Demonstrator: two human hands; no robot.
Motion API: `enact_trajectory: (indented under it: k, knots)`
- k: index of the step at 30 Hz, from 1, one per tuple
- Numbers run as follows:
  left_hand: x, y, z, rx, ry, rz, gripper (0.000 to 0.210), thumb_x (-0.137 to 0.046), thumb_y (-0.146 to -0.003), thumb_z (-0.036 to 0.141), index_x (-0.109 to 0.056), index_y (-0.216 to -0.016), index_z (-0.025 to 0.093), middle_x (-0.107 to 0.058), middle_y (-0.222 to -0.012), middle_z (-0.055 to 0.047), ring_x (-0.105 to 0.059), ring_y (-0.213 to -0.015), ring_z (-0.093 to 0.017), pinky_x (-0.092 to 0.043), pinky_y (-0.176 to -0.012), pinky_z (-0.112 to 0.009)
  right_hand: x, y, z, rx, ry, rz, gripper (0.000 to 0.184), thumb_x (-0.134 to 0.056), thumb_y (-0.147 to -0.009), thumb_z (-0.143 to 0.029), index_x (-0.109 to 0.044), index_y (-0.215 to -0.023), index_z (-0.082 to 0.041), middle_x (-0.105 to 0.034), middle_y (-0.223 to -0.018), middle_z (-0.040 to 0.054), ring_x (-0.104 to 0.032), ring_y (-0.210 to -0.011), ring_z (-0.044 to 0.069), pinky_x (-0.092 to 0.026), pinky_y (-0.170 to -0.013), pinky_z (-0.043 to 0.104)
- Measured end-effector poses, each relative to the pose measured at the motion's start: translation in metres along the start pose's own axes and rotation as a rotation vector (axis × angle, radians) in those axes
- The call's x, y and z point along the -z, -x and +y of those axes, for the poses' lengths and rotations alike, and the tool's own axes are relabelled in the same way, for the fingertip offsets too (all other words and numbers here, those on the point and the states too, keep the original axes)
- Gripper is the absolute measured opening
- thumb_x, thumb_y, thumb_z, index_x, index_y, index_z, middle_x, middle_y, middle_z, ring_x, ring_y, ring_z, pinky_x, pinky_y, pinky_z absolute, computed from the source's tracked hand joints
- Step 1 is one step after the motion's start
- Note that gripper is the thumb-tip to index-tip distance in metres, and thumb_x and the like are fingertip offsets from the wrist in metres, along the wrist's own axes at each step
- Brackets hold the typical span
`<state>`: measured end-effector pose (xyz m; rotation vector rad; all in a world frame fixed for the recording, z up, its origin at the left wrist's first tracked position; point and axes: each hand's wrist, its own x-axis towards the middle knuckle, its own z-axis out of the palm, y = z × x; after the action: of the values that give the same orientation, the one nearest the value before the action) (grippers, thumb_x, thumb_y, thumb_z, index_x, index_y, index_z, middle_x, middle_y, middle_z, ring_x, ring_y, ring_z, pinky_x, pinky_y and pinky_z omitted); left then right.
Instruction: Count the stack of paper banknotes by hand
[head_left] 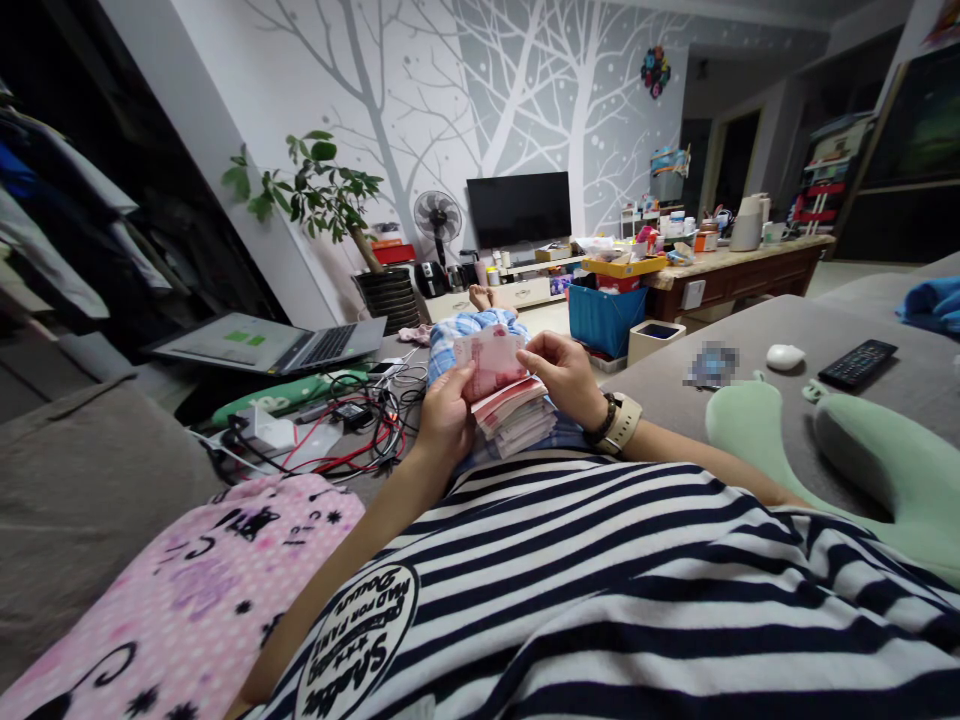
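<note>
Between my two hands a red banknote [491,362] is held up, its printed face towards me. My left hand [448,408] grips its left edge, thumb in front. On the opposite side, my right hand [564,372] pinches the upper right edge between thumb and fingers; a watch and a dark bracelet circle that wrist. Just below the held note, a thick stack of banknotes [517,418] rests on my lap, red on top with pale edges showing. Whether the left fingers also hold other notes behind the front one is hidden.
To my left lie tangled cables [375,430] and an open laptop [262,342]. A green neck pillow [862,450], a remote control [857,365] and a white mouse [785,357] are on the sofa at right. A pink blanket [202,580] lies by my left arm.
</note>
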<state>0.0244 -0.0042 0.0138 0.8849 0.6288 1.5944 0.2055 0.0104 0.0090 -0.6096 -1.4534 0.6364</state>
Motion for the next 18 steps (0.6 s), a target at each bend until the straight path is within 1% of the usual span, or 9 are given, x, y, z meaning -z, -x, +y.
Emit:
enact_trajectory:
  k: [4, 6, 11, 15, 18]
  knots:
    - [-0.0059, 0.0004, 0.0002, -0.025, 0.035, -0.014, 0.038, -0.101, -0.096, 0.028, -0.095, -0.134, 0.024, -0.101, -0.126, -0.016, -0.097, -0.134, -0.047, -0.084, -0.114, -0.056, 0.0004, 0.0009, -0.0024, 0.008, 0.005, -0.006, 0.072, -0.104, -0.088, -0.088, -0.064, -0.078, -0.028, -0.062, -0.074, -0.0026, -0.052, -0.074, 0.018, -0.048, -0.072, 0.036]
    - [-0.0073, 0.0012, 0.0011, -0.027, 0.034, 0.001, 0.039, -0.101, -0.099, 0.030, -0.095, -0.138, 0.023, -0.101, -0.125, -0.016, -0.099, -0.131, -0.046, -0.083, -0.114, -0.055, 0.0006, 0.0011, -0.0030, 0.018, 0.010, -0.011, 0.071, -0.104, -0.089, -0.086, -0.064, -0.078, -0.028, -0.062, -0.074, -0.0027, -0.051, -0.075, 0.018, -0.047, -0.072, 0.036]
    - [-0.0068, 0.0012, 0.0023, -0.006, 0.027, 0.065, 0.034, -0.094, -0.104, 0.024, -0.094, -0.137, 0.019, -0.100, -0.115, -0.015, -0.100, -0.123, -0.042, -0.083, -0.115, -0.053, 0.0016, 0.0007, -0.0012, 0.033, 0.020, -0.010, 0.071, -0.104, -0.088, -0.086, -0.064, -0.079, -0.028, -0.063, -0.076, -0.0023, -0.050, -0.077, 0.018, -0.046, -0.073, 0.035]
    - [-0.0054, -0.0007, 0.0004, -0.009, 0.037, 0.038, 0.036, -0.091, -0.105, 0.023, -0.093, -0.141, 0.020, -0.101, -0.120, -0.015, -0.100, -0.125, -0.042, -0.083, -0.115, -0.054, 0.0025, 0.0005, 0.0023, 0.063, 0.008, -0.019, 0.070, -0.100, -0.092, -0.089, -0.069, -0.082, -0.027, -0.067, -0.079, -0.0001, -0.055, -0.077, 0.019, -0.048, -0.073, 0.037]
    - [-0.0051, -0.0014, -0.0001, -0.003, 0.056, 0.035, 0.038, -0.091, -0.103, 0.021, -0.093, -0.141, 0.021, -0.101, -0.120, -0.014, -0.100, -0.126, -0.042, -0.083, -0.115, -0.054, 0.0028, 0.0009, 0.0034, 0.066, -0.005, -0.026, 0.069, -0.101, -0.092, -0.088, -0.072, -0.083, -0.027, -0.069, -0.079, 0.0005, -0.055, -0.077, 0.019, -0.048, -0.071, 0.036]
